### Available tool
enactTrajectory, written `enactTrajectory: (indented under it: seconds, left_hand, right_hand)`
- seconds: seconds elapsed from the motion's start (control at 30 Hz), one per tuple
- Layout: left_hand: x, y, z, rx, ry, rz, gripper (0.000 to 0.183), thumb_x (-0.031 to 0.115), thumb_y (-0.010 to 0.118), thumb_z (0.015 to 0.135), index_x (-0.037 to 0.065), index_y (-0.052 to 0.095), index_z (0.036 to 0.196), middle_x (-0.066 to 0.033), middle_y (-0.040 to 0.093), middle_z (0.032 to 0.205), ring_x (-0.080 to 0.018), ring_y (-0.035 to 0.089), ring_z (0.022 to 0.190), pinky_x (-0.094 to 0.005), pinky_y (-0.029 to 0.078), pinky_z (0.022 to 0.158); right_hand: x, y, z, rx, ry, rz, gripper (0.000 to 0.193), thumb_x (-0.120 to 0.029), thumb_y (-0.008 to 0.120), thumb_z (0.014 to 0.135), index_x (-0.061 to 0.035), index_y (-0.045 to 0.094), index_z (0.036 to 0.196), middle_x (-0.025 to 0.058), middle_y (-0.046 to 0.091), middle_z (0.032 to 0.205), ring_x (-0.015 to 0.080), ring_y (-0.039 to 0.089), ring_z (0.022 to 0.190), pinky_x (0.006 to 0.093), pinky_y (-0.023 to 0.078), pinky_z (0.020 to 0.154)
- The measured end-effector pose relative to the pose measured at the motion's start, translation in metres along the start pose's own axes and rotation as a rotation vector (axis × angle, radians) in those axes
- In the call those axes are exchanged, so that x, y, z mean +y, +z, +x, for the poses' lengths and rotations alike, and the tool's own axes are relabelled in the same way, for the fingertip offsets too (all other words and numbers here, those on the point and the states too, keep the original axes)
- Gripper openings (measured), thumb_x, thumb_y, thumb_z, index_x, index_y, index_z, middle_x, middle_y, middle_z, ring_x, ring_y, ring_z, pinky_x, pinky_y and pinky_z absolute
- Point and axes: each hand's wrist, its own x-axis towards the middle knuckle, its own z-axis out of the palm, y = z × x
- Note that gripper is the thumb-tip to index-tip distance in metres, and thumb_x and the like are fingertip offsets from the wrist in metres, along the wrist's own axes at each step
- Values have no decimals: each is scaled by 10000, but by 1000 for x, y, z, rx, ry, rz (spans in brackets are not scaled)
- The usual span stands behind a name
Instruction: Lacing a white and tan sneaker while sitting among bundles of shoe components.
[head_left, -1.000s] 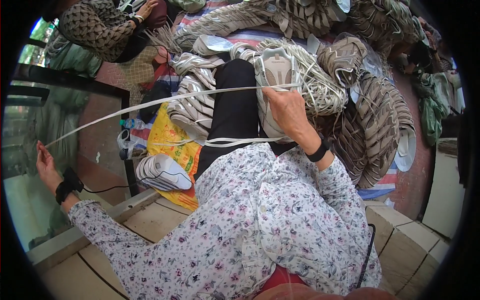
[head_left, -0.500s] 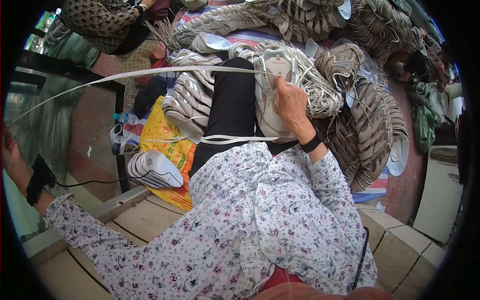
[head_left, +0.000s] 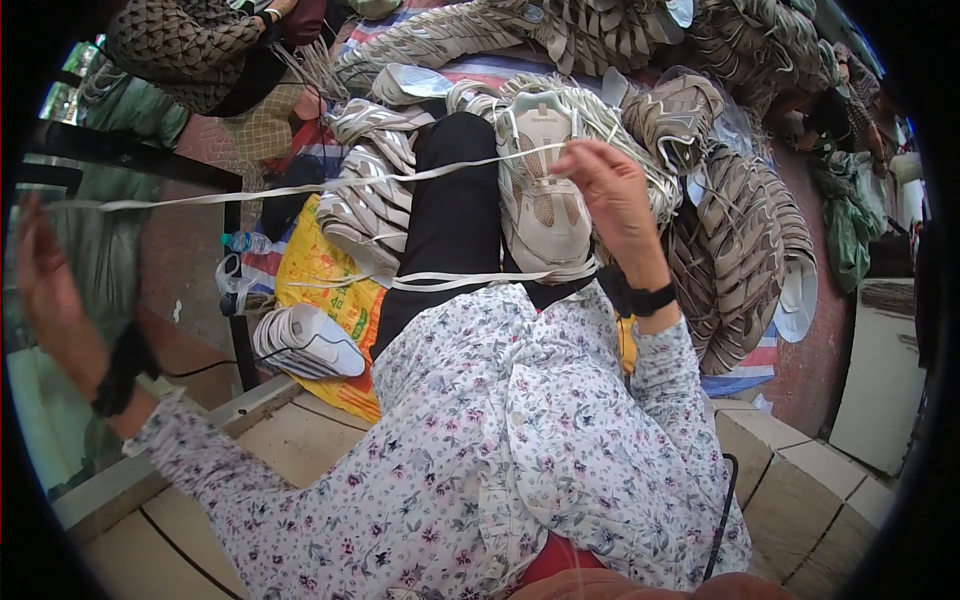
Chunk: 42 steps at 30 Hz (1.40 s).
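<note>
A pale beige shoe upper (head_left: 545, 195) lies on my lap, over my black trouser leg (head_left: 450, 215). My right hand (head_left: 610, 185) rests on its right edge with the fingers pinched on a white flat lace (head_left: 330, 186). The lace runs taut from the shoe far out to the left. My left hand (head_left: 45, 275) is stretched out at the far left, blurred, at the end of that lace, and seems to grip it. A second stretch of lace (head_left: 470, 280) lies across my lap below the shoe.
Heaps of grey-brown shoe uppers (head_left: 740, 230) cover the ground ahead and to the right. A stack of white soles (head_left: 300, 340) sits by a yellow bag (head_left: 320, 270). Another person in a patterned sleeve (head_left: 190, 50) sits at the upper left. Stone steps (head_left: 800, 480) lie at the lower right.
My left hand has pulled the lace farther out to the left and up. My right hand has shifted a little on the shoe.
</note>
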Motion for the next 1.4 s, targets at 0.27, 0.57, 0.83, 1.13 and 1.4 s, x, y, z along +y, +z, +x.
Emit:
enactTrajectory:
  seconds: [0.27,0.57,0.83,1.13,1.4]
  left_hand:
    - [-137,312,-143,-663,-439,-163,253,169,602,1012,-56,713,1049,-146,744,898,-168,744,777,-265,599,702]
    - [-164,361,-219,-905,-451,5,224,104,614,971,-99,701,933,-136,732,770,-159,734,702,-244,587,625]
    - [-162,355,-218,-1006,-684,-88,267,179,644,989,-72,726,946,-104,735,783,-113,708,695,-199,566,627]
    - [-166,356,-204,-918,-1031,-228,254,218,697,959,-27,738,906,-61,741,776,-71,676,653,-151,518,595]
    - [-126,381,-230,-724,85,547,182,119,697,881,-29,650,785,-189,681,697,-315,689,625,-385,536,562]
  right_hand:
    - [-142,-174,-69,136,-169,462,277,17,572,970,36,506,1238,10,421,773,104,370,643,274,338,644]
    - [-181,-421,-337,686,-223,-66,317,3,508,1031,14,495,1348,6,429,829,102,341,655,226,306,595]
    - [-196,-493,-417,1313,-111,-293,508,-65,616,964,28,437,1430,22,603,918,93,507,685,182,380,550]
    - [-115,-270,-180,660,139,-700,330,-204,634,976,-10,584,1238,66,725,1032,108,690,842,181,473,656]
    - [-24,-67,-32,19,255,-200,231,-128,630,1000,25,604,1171,106,702,917,127,670,742,211,534,647]
